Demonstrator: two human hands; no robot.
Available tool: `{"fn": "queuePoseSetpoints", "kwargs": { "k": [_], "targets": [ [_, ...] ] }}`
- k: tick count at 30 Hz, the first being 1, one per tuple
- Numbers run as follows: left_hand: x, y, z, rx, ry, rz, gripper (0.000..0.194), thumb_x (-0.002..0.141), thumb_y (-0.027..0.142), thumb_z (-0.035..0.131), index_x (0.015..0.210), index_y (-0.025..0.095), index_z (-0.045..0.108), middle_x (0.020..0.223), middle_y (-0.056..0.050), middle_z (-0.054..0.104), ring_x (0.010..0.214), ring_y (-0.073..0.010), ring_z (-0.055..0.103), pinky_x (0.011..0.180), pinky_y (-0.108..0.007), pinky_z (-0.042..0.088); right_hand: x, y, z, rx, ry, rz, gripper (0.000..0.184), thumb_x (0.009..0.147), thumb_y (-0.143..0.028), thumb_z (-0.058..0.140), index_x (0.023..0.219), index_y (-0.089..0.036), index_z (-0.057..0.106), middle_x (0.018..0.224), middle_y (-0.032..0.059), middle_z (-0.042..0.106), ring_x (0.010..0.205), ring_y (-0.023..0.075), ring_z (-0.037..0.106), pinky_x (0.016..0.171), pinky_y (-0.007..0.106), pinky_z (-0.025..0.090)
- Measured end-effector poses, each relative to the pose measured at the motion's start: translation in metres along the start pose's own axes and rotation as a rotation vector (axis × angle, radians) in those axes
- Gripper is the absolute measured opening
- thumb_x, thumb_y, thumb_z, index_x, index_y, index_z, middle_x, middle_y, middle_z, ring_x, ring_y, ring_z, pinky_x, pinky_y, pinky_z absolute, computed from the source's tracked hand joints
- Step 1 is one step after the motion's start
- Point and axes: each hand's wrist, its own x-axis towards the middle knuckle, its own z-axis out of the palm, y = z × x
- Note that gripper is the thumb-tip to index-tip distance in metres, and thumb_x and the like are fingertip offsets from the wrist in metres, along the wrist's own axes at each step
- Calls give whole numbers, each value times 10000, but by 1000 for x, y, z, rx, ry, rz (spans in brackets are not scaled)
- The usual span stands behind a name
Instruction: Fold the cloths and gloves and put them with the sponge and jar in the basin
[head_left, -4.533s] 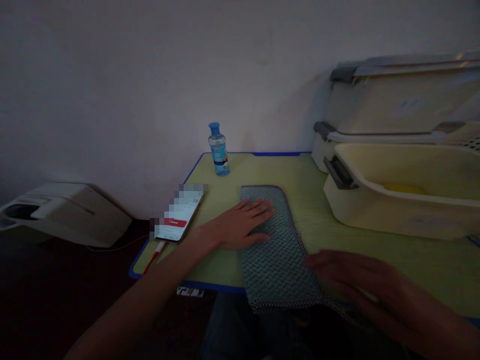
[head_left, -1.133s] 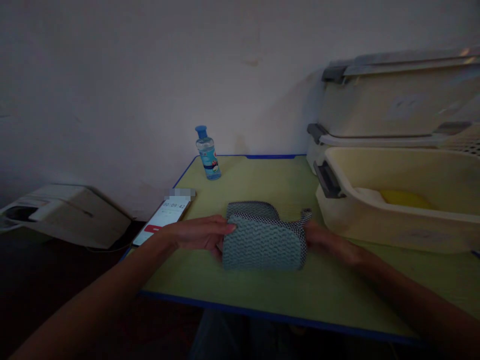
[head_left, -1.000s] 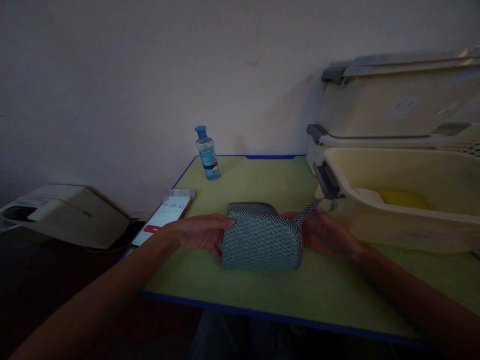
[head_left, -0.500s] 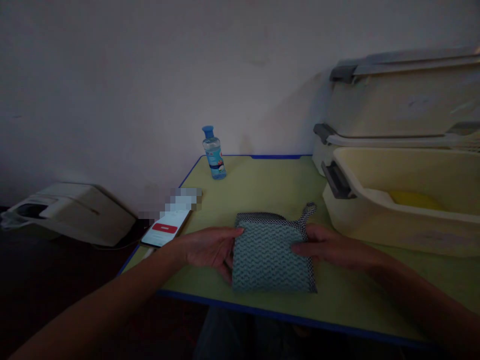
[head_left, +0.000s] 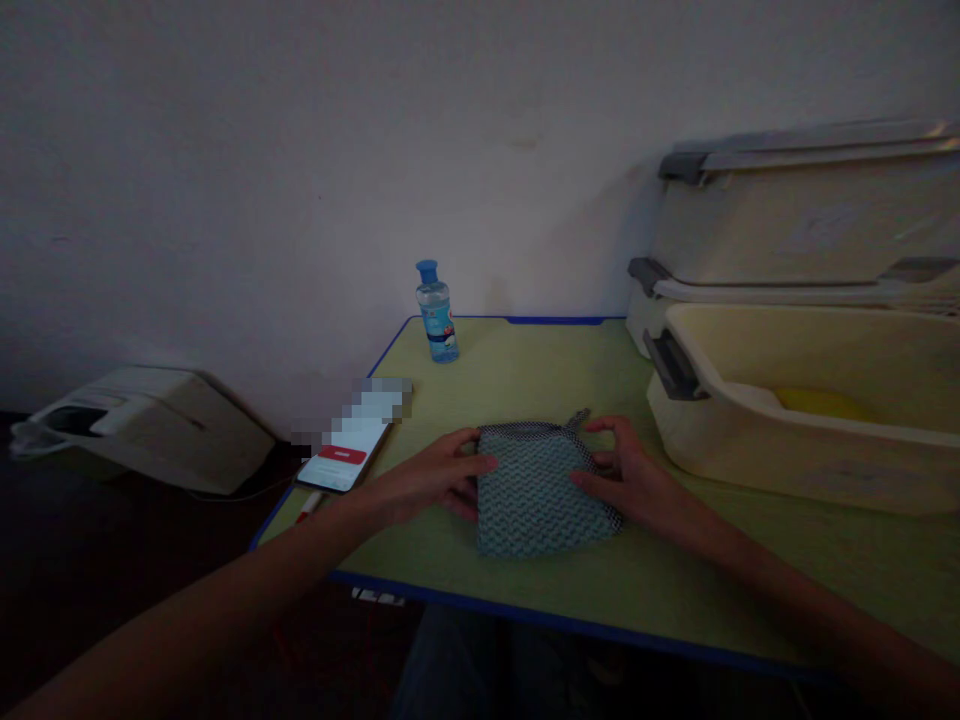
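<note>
A folded green-and-black patterned cloth (head_left: 534, 490) lies on the yellow-green table (head_left: 525, 375) near its front edge. My left hand (head_left: 431, 478) rests on the cloth's left edge, fingers stretched along it. On the cloth's right side, my right hand (head_left: 626, 478) presses down with fingers spread and slightly curled. A small loop of the cloth sticks up at its far right corner.
A phone (head_left: 346, 445) with a lit screen lies at the table's left edge, a cable hanging from it. A small blue-capped bottle (head_left: 436, 313) stands at the back. Stacked cream plastic bins (head_left: 810, 380) fill the right side. A pale device (head_left: 142, 425) sits low on the left.
The long flat cloth has been folded into a small square. Over the last half second both hands have moved onto its sides and press it flat.
</note>
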Motion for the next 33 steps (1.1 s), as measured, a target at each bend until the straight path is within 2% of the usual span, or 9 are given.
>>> {"fn": "queuePoseSetpoints", "kwargs": {
  "k": [3,7,10,12,14,17,23,30,33],
  "targets": [
    [7,0,0,97,131,88,358,759,238,600,1083,154,474,903,-70,640,733,-143,629,595,-251,503,-3,-1,-2,-101,-40,-157,381,758,-284,564,1051,-241,324,793,-23,530,561,102,522,439,214,408],
    [22,4,-5,327,221,242,233,727,241,604,932,133,574,840,-50,652,746,-139,608,624,-253,485,-1,-10,-8,-396,-125,-285,140,783,-270,548,908,-206,557,660,-36,514,483,74,436,416,200,340],
    [32,7,-9,511,242,342,139,726,250,585,793,134,624,755,-39,659,683,-130,585,618,-255,459,4,-15,-14,-573,-150,-384,148,796,-296,558,855,-188,640,659,-12,583,532,97,494,484,225,379],
    [37,8,-11,555,247,371,115,718,243,583,746,141,628,712,-31,651,656,-125,573,615,-254,449,7,-16,-17,-610,-168,-420,192,816,-326,545,869,-182,659,709,9,630,588,115,542,536,241,408],
    [40,9,-12,547,239,373,86,691,215,598,733,142,620,696,-24,642,657,-122,572,630,-253,449,10,-14,-19,-603,-172,-423,217,827,-343,535,878,-176,664,729,19,643,604,121,554,554,247,416],
    [43,7,-13,532,247,367,78,683,187,588,749,146,598,702,-14,628,658,-119,574,628,-252,451,13,-11,-19,-592,-110,-422,194,811,-323,557,887,-179,662,716,13,623,593,118,537,553,247,415],
    [46,4,-14,564,354,448,88,724,174,535,809,159,553,784,-14,599,733,-125,573,599,-231,450,14,-8,-14,-590,-8,-430,199,810,-257,545,959,-186,656,822,31,632,616,120,537,559,249,432],
    [50,1,-8,468,442,387,149,736,187,543,876,173,497,788,16,544,506,-70,520,400,-175,367,17,-7,-11,-610,56,-384,222,797,-212,536,971,-178,669,849,48,620,646,135,553,582,264,447],
    [50,-1,-5,528,490,435,170,744,173,541,908,177,496,781,21,552,520,-74,531,456,-198,399,17,-8,-10,-609,67,-382,219,792,-192,536,957,-169,678,848,51,615,660,142,562,602,272,452]
  ]
}}
